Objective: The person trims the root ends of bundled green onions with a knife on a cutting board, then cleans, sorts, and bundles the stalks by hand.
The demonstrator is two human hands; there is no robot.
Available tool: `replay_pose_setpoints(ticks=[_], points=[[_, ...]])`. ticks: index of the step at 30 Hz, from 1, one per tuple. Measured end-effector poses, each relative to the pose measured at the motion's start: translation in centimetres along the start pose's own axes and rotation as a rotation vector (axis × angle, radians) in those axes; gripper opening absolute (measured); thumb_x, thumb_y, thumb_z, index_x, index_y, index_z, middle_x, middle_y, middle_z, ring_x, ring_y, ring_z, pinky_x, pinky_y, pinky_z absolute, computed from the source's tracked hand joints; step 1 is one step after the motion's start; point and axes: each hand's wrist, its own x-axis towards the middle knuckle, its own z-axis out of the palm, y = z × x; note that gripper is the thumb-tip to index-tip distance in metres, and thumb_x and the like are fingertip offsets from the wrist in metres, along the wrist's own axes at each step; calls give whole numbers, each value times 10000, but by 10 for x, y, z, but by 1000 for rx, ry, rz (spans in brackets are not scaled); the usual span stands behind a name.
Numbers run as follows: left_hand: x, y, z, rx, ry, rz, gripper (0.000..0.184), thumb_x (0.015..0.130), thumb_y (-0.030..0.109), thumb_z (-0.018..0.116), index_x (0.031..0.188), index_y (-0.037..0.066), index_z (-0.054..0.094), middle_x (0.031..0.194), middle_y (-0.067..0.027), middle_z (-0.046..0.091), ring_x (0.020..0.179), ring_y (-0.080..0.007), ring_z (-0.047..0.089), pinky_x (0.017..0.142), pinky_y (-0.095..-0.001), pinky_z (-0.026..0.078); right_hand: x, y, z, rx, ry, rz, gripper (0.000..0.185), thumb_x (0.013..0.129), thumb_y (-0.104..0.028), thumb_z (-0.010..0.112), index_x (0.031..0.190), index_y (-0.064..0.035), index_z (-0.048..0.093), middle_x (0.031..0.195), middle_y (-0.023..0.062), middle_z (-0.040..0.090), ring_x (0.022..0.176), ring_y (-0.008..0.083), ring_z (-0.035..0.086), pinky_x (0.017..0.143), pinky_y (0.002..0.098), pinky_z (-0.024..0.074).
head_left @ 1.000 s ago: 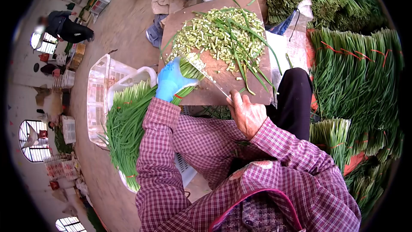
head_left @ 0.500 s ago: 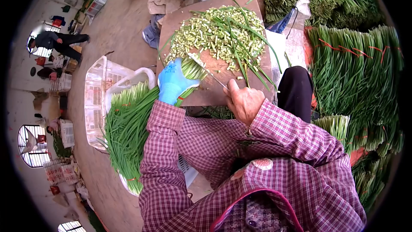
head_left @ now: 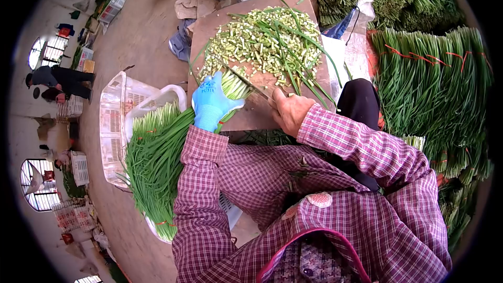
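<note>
We press our left hand (head_left: 213, 100) (blue-gloved) around the stalk bunch (head_left: 236, 88) on the board (head_left: 252, 117). Our right hand (head_left: 292, 111) grips the knife (head_left: 247, 81), which apparently touches the stalk bunch

Near the view's middle, the gloved left hand (head_left: 212, 99), at ten o'clock, presses a green bunch (head_left: 237, 88) onto the table (head_left: 246, 117), its leaves trailing toward eight o'clock. The bare right hand (head_left: 292, 112), between two and three, grips a knife (head_left: 246, 80) whose blade points to ten, just beside the pale stalk ends. Chopped pieces (head_left: 251, 31) spread at twelve. A white crate (head_left: 111, 112) stands at nine; red-tied bundles (head_left: 429, 91) lie near three. Between nine and ten, a person (head_left: 63, 78) stands well apart.
</note>
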Motion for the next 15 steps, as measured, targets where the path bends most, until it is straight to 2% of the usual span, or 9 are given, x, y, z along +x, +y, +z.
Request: replay_pose_setpoints(ticks=[1, 3, 7, 9, 11, 12, 13, 15], points=[[1, 1, -2, 15, -37, -23, 928, 535, 510, 852, 1269, 59, 507, 1146, -194, 608, 1049, -328, 624, 885, -429, 503, 2, -1, 3, -10, 7, -7, 318, 928, -274, 530, 1075, -10, 427, 724, 264, 642, 707, 433, 662, 640, 510, 533], [0, -4, 6, 4, 23, 21, 919, 536, 497, 858, 1271, 73, 508, 1135, -188, 614, 1044, -326, 628, 878, -429, 507, 33, -5, 19, 6, -19, 36, 323, 938, -286, 515, 1087, -12, 430, 755, 264, 653, 739, 427, 671, 674, 511, 540], [1, -9, 6, -32, 22, 30, 932, 520, 502, 865, 1281, 99, 510, 1147, -185, 620, 1028, -334, 636, 876, -426, 511, 79, -12, 36, -32, 65, 40, 311, 966, -288, 473, 1101, -9, 435, 801, 255, 670, 769, 422, 676, 717, 506, 549], [3, -8, 4, -77, 10, 24, 846, 534, 441, 885, 1215, 58, 560, 1103, -179, 662, 1037, -338, 637, 878, -414, 507, 79, -6, 30, -68, 71, 28, 311, 980, -289, 456, 1110, -7, 436, 811, 254, 673, 773, 416, 679, 726, 504, 551], [2, -9, 3, -65, 75, 54, 880, 533, 445, 888, 1244, 50, 554, 1120, -190, 661, 1044, -336, 639, 889, -413, 506, 75, 5, 20, -141, 35, 26, 304, 1005, -292, 430, 1134, -18, 440, 780, 220, 672, 722, 381, 682, 670, 492, 554], [1, -8, 1, -66, 39, 30, 907, 537, 451, 887, 1268, 41, 542, 1137, -196, 658, 1056, -331, 638, 901, -409, 503, 66, 9, 3, -75, -97, 125, 279, 1013, -296, 427, 1128, -43, 448, 734, 179, 662, 666, 346, 675, 599, 474, 545], [0, -5, -2, -68, 5, 6, 934, 541, 456, 887, 1292, 32, 530, 1153, -201, 655, 1069, -325, 637, 913, -406, 500, 58, 17, -4, -176, -6, 137, 241, 1004, -279, 447, 1105, -61, 453, 697, 150, 650, 630, 320, 667, 543, 452, 527], [0, -5, -4, -72, -19, -8, 992, 547, 452, 890, 1343, 12, 494, 1183, -208, 644, 1105, -320, 625, 945, -397, 488, 46, 24, -21, -244, 58, 123, 166, 971, -118, 427, 1111, -36, 462, 897, 183, 701, 845, 326, 701, 719, 439, 553]])
